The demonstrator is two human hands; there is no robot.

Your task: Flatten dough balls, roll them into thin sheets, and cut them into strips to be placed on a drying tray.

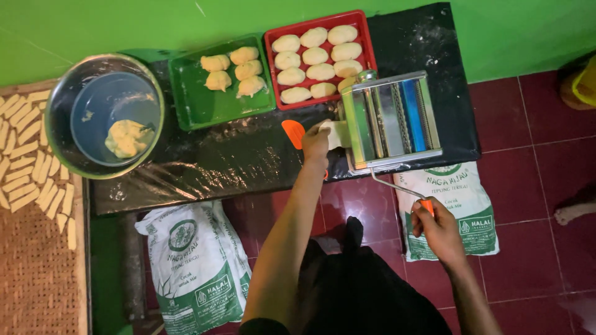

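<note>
Your right hand [439, 228] is closest to the lens, fingers wrapped tight round the orange grip of the crank handle [397, 189] below the table edge. Your left hand [316, 142] is up at the left side of the pasta roller [392, 119], fingers pinched narrow on a pale dough sheet [334, 133] that touches the machine. An orange scraper [293, 133] lies just beside that hand.

To do this well, I'd say: crank evenly, keep the sheet flat and square to the rollers, fingertips clear of the gap, don't tug the dough.

Surface and room, big to small: dark red tiled floor [534, 186], green wall [124, 25], low table under floured black plastic [236, 161]. Two white-and-green flour sacks [195, 267] lean below the table. A woven mat [34, 260] at far left carries cut dough strips [28, 155]. The steel bowl [59, 99] holds a blue bowl with a yellowish dough lump [127, 138]. Next, a red tray [366, 37] packed with dough balls, then a green tray [205, 108] with four. Someone else's bare foot [571, 214] shows at the right edge.
</note>
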